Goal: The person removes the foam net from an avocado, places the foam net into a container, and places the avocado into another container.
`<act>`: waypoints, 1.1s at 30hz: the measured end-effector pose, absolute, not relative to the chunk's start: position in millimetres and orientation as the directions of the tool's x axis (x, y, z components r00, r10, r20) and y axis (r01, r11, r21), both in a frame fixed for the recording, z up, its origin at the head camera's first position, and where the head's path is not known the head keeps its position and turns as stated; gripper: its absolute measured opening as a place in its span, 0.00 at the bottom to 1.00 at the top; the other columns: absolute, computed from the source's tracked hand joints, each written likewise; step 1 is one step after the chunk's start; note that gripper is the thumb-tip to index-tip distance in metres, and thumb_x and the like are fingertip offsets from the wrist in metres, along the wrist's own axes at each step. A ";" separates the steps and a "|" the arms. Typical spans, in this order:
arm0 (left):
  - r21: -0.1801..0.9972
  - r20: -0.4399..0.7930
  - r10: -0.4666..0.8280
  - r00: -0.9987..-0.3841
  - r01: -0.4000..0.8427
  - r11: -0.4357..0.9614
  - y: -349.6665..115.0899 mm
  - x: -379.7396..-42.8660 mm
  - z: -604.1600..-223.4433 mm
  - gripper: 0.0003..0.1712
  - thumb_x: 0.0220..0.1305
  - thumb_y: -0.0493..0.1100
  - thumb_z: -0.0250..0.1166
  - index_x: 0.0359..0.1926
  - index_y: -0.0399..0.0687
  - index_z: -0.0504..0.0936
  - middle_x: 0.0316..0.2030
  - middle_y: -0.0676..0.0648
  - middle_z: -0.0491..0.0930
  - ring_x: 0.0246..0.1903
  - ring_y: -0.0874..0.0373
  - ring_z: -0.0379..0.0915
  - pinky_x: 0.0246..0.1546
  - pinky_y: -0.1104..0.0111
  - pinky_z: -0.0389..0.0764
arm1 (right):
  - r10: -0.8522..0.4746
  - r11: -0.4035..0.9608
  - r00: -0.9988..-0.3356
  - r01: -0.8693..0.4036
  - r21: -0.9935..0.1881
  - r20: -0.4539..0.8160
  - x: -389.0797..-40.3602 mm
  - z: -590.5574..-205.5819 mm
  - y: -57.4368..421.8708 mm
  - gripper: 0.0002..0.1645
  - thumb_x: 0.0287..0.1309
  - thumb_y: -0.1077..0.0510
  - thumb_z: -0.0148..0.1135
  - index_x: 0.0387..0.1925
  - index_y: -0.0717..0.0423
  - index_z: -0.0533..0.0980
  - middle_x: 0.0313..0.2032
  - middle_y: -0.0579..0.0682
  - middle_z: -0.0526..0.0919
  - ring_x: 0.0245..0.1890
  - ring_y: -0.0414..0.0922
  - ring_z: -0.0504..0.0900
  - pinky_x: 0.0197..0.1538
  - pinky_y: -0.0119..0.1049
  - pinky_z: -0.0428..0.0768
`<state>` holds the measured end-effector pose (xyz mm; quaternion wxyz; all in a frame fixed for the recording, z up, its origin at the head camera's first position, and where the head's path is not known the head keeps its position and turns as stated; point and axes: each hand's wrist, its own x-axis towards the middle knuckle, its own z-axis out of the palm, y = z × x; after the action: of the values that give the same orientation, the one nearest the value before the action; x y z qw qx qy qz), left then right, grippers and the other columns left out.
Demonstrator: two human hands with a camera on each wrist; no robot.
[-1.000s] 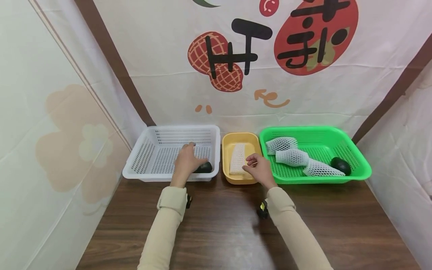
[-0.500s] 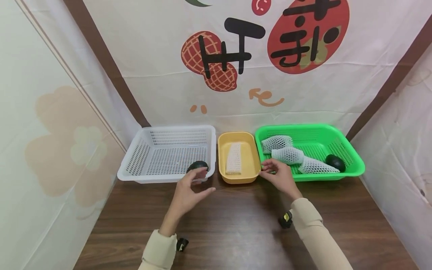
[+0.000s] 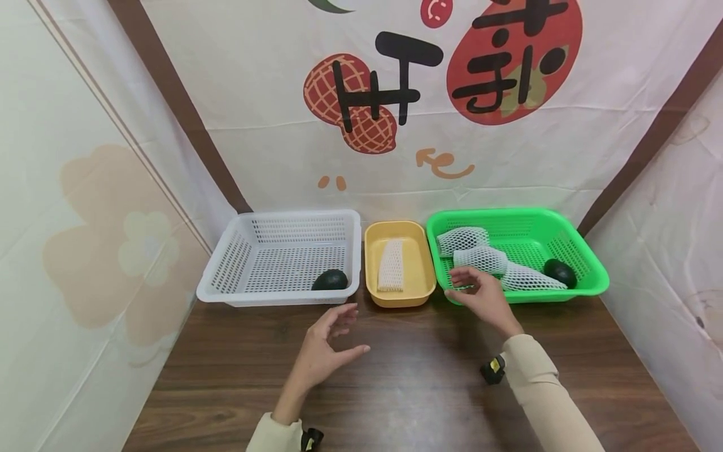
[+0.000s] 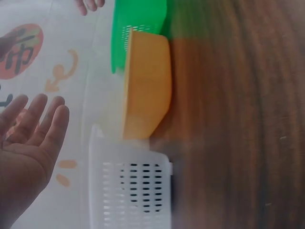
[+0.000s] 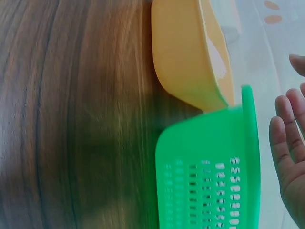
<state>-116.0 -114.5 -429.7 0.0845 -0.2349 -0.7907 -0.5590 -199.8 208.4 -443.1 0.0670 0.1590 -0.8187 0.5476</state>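
Note:
My left hand (image 3: pixel 324 351) hovers over the table in front of the white basket (image 3: pixel 226 293), thumb and fingers spread with nothing between them. A dark green avocado (image 3: pixel 330 280) lies in that basket's front right corner. At the green basket's front left rim (image 3: pixel 595 289) is my right hand (image 3: pixel 482 298), its fingers loosely bent and holding nothing. Inside the green basket are several white foam net sleeves (image 3: pixel 480 259) and another dark avocado (image 3: pixel 560 273) at the right. One flat foam net sleeve (image 3: pixel 391 267) rests in the yellow tray (image 3: pixel 419 276) between the two baskets.
All three containers stand in a row at the back of the brown wooden table (image 3: pixel 390 376), against a printed white cloth (image 3: pixel 254 157). Cloth walls also close off the left and right sides.
My left hand has drawn back out of the white basket toward me, leaving the avocado there. My right hand has shifted rightward from the yellow tray to the green basket's front rim.

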 end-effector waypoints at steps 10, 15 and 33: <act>0.882 0.338 0.250 -0.908 0.398 0.251 -119.0 -98.5 -450.6 0.35 0.39 0.36 0.73 0.52 0.43 0.70 0.44 0.45 0.74 0.41 0.45 0.72 0.37 0.57 0.76 | -0.189 0.384 -0.942 -0.330 -0.862 0.276 -212.5 -452.4 243.7 0.27 0.44 0.58 0.68 0.50 0.51 0.72 0.41 0.51 0.77 0.41 0.46 0.76 0.43 0.51 0.73; 0.893 0.344 0.245 -0.906 0.397 0.213 -118.0 -90.5 -460.1 0.34 0.40 0.35 0.73 0.52 0.43 0.71 0.43 0.45 0.75 0.39 0.46 0.73 0.36 0.57 0.76 | -0.154 0.418 -0.955 -0.295 -0.860 0.253 -213.3 -451.4 266.2 0.28 0.43 0.53 0.69 0.50 0.47 0.71 0.42 0.49 0.76 0.42 0.44 0.75 0.44 0.46 0.73; 0.910 0.316 0.219 -0.923 0.360 0.207 -132.7 -79.4 -515.1 0.34 0.42 0.41 0.72 0.53 0.49 0.71 0.41 0.49 0.76 0.41 0.48 0.73 0.36 0.60 0.76 | -0.147 0.374 -0.969 -0.240 -0.896 0.198 -226.3 -468.5 317.9 0.30 0.45 0.54 0.68 0.52 0.51 0.69 0.48 0.54 0.74 0.48 0.52 0.72 0.44 0.37 0.75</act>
<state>-79.4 -132.7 -515.1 0.0587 -0.1870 -0.7745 -0.6014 -226.3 317.9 -468.5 0.0422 0.1169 -0.8278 0.5470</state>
